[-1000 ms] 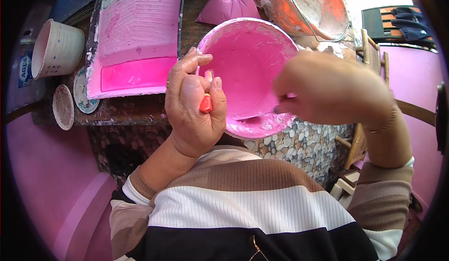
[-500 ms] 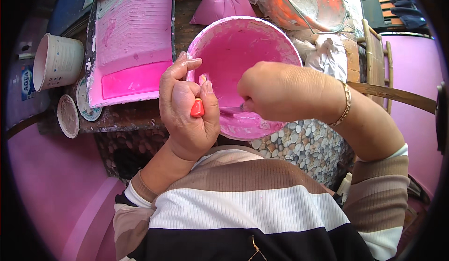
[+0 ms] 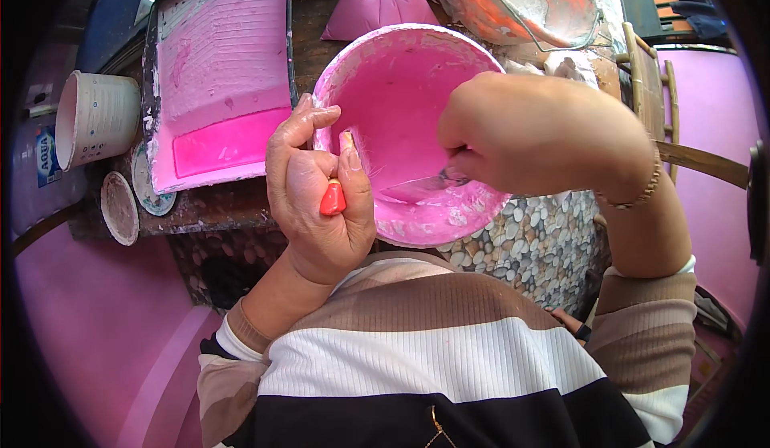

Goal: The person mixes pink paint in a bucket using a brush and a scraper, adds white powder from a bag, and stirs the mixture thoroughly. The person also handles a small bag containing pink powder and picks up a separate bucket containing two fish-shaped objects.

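In front of me a white-rimmed bucket (image 3: 377,79) has pink paint smeared over its inside. My left hand (image 3: 317,195) is at the bucket's near left rim, closed around what looks like a paintbrush with a red handle (image 3: 333,198). Fine pale bristles seem to show past the thumb, over the bucket. Over the right side of the bucket, my right hand (image 3: 529,131) is closed on a thin, greyish, flat-ended tool (image 3: 429,185), its lower part low inside the near wall. The fingers hide most of that tool, so its exact kind is unclear.
Left of the bucket lies a paint tray (image 3: 224,71) with pink paint. Beyond it are a white tub (image 3: 100,119) and two round lids (image 3: 120,207). Behind stand a tied pink bag (image 3: 381,11) and an orange bucket (image 3: 529,7). A bamboo chair (image 3: 670,111) is at right.
My right hand has moved right with the thin tool, showing more of it against the paint. The left hand keeps its grip, shifting only slightly.
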Demonstrator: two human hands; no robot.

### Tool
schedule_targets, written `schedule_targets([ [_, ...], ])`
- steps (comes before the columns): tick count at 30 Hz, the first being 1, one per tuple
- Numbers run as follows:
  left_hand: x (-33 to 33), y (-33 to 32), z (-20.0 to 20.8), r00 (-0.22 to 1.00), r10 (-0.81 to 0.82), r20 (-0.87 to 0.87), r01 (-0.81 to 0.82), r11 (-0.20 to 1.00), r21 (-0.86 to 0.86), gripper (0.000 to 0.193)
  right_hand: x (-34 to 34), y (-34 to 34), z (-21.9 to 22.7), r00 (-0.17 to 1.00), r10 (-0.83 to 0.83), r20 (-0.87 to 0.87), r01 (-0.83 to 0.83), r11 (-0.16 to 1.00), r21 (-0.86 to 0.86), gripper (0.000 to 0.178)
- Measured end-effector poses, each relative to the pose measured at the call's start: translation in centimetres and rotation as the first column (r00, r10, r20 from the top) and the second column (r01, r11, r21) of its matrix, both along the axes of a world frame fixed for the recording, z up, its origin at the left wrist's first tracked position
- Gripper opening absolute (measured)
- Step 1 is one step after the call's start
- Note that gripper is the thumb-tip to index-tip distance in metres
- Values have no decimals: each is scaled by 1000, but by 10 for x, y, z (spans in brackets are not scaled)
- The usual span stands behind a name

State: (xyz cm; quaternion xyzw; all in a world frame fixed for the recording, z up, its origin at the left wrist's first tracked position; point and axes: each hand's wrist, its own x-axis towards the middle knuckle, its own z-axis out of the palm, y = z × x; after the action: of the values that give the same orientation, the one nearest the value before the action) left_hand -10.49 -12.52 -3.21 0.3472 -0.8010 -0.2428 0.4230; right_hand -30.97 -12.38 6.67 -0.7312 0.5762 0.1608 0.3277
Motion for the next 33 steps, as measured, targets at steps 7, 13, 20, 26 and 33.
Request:
schedule_targets([
  [7,-2,-2,1,1000,-29,7,29,1000,1,15,18,3,-37,989,20,150,-24,999,23,13],
  [13,0,-1,-2,1000,-19,-15,18,1000,-16,15,2,8,-15,973,228,16,-222,957,-186,13],
  [20,-2,-3,-2,998,-30,-51,31,999,13,13,4,4,-16,952,306,-14,-294,900,-322,10],
  [26,-1,-4,-9,996,-49,-79,48,999,-20,12,13,16,-32,857,450,-253,-515,716,-472,9],
  [33,3,-6,-12,994,-64,-89,62,998,-31,10,2,11,-7,908,387,-160,-417,790,-450,6],
])
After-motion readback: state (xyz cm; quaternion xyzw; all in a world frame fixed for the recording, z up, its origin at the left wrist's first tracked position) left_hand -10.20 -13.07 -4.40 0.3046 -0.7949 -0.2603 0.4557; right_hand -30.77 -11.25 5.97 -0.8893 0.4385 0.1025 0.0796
